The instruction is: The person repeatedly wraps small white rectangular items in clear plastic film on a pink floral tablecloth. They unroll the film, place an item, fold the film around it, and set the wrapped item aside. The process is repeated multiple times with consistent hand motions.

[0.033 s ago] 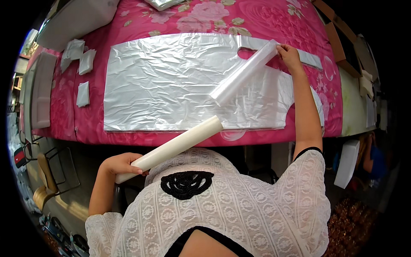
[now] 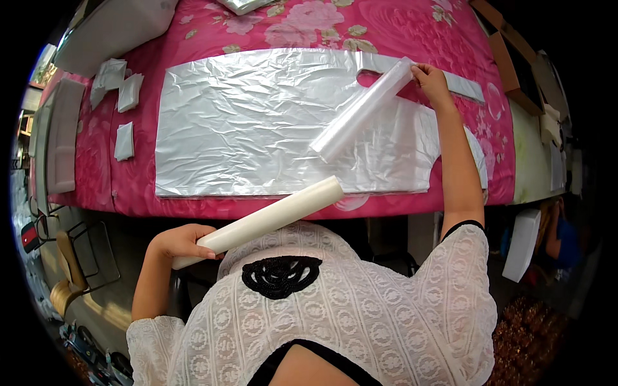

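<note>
My left hand (image 2: 187,244) is closed around the lower end of a cream-white roll (image 2: 277,215), a smooth tube held slanting in front of my chest. Its far end rises to the right, over the table's front edge. My right hand (image 2: 430,82) pinches the top end of a clear, folded plastic film strip (image 2: 360,110). That strip slants down to the left over a large, flat stack of shiny silvery plastic sheets (image 2: 238,128). The sheets have a hole near the far right and a curved cut at the right end. Whether the strip's lower end touches them I cannot tell.
A pink flowered cloth (image 2: 141,183) covers the table. Small folded white packets (image 2: 125,141) lie at the left, beside a translucent bin (image 2: 65,138). A grey-white tub (image 2: 116,38) stands at the far left, and an open cardboard box (image 2: 515,74) at the right.
The roll in my left hand has shifted slightly to the right. My right hand and the film strip have moved a little left. Both grips look the same.
</note>
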A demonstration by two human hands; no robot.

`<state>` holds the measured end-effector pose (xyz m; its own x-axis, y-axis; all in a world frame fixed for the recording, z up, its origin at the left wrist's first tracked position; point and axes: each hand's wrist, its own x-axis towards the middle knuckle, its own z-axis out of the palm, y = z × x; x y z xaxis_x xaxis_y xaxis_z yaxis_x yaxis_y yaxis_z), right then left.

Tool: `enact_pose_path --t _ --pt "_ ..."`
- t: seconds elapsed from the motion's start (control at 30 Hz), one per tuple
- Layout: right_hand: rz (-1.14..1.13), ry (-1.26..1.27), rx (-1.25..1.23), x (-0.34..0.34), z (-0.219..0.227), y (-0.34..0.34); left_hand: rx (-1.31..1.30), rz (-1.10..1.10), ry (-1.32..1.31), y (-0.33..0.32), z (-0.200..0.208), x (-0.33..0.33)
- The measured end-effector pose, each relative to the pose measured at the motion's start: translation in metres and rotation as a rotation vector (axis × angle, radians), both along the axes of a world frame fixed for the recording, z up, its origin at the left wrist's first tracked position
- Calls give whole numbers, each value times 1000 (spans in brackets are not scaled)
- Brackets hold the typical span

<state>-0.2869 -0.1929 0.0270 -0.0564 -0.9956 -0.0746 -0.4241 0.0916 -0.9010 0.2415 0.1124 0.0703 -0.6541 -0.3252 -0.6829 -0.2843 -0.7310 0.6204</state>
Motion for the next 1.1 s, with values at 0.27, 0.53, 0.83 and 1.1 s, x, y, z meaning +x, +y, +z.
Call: enact_pose_path --t 0.27,0.53,0.83,1.1 --pt "302 -75 151 125 14 10 -1209 -341 -602 -114 41 -89" --pt "352 32 95 147 9 -2 -1789 -540 -213 -104 -23 -124" --pt "467 286 -381 184 42 124 -1744 -534 -417 -56 -42 -147" --pt "351 736 -492 127 21 165 -1742 -576 -521 -46 -40 -156"
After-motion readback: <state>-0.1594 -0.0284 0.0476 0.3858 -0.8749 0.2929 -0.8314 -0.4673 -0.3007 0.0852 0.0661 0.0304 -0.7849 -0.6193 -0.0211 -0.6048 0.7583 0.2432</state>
